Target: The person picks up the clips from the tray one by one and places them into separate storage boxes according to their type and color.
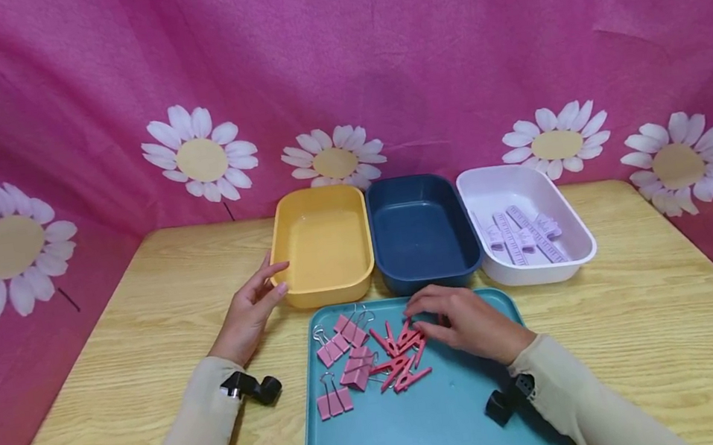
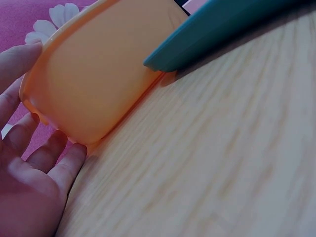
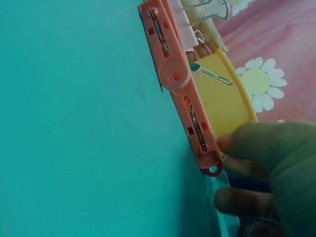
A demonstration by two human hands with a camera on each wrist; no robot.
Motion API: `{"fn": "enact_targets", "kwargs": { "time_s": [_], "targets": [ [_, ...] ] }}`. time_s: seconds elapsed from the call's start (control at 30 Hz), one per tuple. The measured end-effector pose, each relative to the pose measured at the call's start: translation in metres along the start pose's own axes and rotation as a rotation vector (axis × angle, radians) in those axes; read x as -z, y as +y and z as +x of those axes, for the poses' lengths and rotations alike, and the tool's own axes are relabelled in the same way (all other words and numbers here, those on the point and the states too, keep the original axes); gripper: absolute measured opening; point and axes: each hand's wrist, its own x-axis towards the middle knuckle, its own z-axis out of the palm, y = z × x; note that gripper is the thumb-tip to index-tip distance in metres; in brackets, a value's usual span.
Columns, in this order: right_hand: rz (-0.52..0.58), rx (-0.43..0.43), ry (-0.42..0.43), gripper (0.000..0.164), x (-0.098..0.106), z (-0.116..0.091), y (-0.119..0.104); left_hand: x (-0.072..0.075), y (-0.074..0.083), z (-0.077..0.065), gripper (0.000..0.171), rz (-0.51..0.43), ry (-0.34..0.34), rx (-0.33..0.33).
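My left hand (image 1: 251, 313) is at the near left corner of the yellow bin (image 1: 329, 296), its fingers loosely spread. In the left wrist view, fingertips touch the side of the yellow bin (image 2: 98, 74), with the thumb at its rim. My right hand (image 1: 470, 316) reaches over the teal tray (image 1: 439, 437), fingertips close to a pile of pink-red clothespins (image 1: 403, 374). In the right wrist view, thumb and fingers stand apart right behind the end of one clothespin (image 3: 175, 79). Pink binder clips (image 1: 357, 367) with silver handles lie left of the clothespins.
Behind the tray, a navy bin (image 1: 431, 273) stands between the yellow bin and a white bin (image 1: 539, 272). Several lilac rolled measuring tapes (image 1: 537, 232) lie in the white bin. A pink flowered cloth (image 1: 409, 57) hangs behind the wooden table (image 1: 664, 302).
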Motion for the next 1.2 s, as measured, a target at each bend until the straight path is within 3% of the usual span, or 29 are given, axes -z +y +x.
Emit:
{"fn": "enact_targets", "kwargs": {
  "time_s": [0.23,0.47,0.87,1.2],
  "targets": [
    [-0.07,0.052,-0.006,0.025,0.0008,-0.0008,0.0029,0.0009,-0.0015,0.0011,0.044,-0.007,0.0,0.01],
    [-0.068,0.125,-0.08,0.031,0.0034,-0.0012,0.0014,-0.0002,-0.0005,0.0009,0.044,-0.008,-0.001,0.001],
    [-0.106,0.086,-0.085,0.026,0.0001,-0.0011,-0.0009,0.0007,-0.0017,0.0004,0.044,-0.004,-0.003,0.011],
    [-0.116,0.056,0.002,0.02,-0.0039,-0.0014,-0.0042,-0.0003,-0.0004,0.0006,0.046,0.012,0.0,0.016]
  ]
}}
